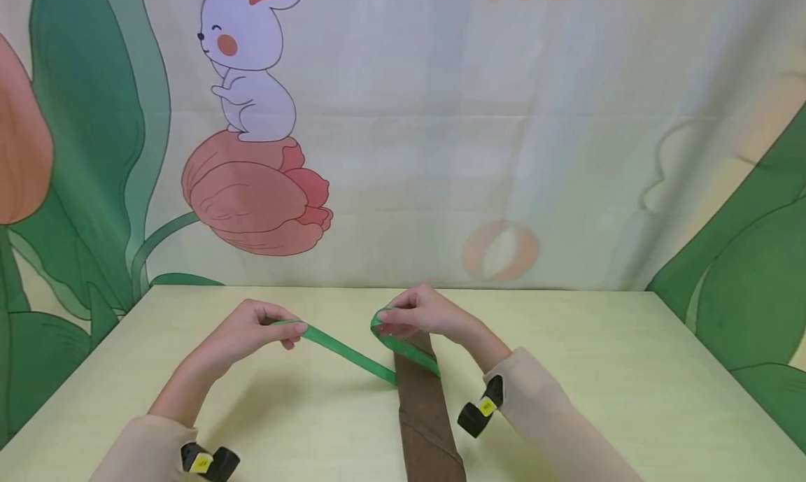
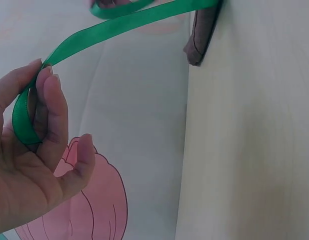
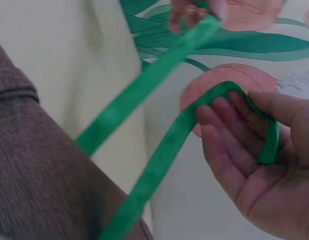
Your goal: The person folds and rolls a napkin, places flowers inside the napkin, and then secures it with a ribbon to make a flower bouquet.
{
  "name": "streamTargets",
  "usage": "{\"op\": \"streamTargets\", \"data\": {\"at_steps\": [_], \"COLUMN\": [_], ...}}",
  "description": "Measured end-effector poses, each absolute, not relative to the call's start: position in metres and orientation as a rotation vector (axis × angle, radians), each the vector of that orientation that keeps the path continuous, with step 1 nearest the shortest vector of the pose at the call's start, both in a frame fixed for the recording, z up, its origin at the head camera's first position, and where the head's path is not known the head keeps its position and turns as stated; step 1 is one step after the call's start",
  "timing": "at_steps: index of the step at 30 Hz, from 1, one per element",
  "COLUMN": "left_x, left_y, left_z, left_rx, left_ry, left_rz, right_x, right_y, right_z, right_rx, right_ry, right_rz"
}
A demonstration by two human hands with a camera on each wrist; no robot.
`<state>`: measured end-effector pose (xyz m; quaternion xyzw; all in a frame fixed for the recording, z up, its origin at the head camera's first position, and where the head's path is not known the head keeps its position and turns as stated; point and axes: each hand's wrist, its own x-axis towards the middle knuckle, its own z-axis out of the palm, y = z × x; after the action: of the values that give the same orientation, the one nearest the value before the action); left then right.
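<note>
A green ribbon (image 1: 349, 355) runs around a long folded piece of brown cloth (image 1: 428, 412), which lies lengthwise on the table. My left hand (image 1: 255, 328) pinches one part of the ribbon between thumb and fingers, to the left of the cloth and raised above the table. In the left wrist view, a short tail curls into the palm. Over the far part of the cloth, my right hand (image 1: 434, 310) pinches the ribbon's other side. The right wrist view shows a ribbon end lying in that palm (image 3: 259, 200). The ribbon's stretch beneath the cloth is hidden.
The pale yellow table (image 1: 315, 426) extends to both sides of the cloth. Behind its far edge hangs a printed curtain (image 1: 403, 153) with a rabbit and flowers. Each wrist carries a small black camera, one on the left (image 1: 223, 463) and one on the right (image 1: 472, 419).
</note>
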<state>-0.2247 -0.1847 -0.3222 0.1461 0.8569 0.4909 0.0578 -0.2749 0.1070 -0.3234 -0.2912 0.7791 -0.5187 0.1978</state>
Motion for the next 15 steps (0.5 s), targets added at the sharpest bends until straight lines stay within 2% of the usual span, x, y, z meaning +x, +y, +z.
{"op": "streamTargets", "data": {"at_steps": [7,15], "left_x": [-0.222,-0.223], "left_y": [-0.18,-0.177], "left_z": [-0.315,-0.312], "left_rx": [0.478,0.492], "left_ry": [2.572,2.57], "left_rz": [1.517,1.511], "right_x": [-0.284,-0.287], "right_y": [0.077,0.071], "right_z": [-0.349,-0.363], "right_rx": [-0.825,-0.725], "right_ry": [2.232,2.193], "right_rz": [-1.323,-1.325]}}
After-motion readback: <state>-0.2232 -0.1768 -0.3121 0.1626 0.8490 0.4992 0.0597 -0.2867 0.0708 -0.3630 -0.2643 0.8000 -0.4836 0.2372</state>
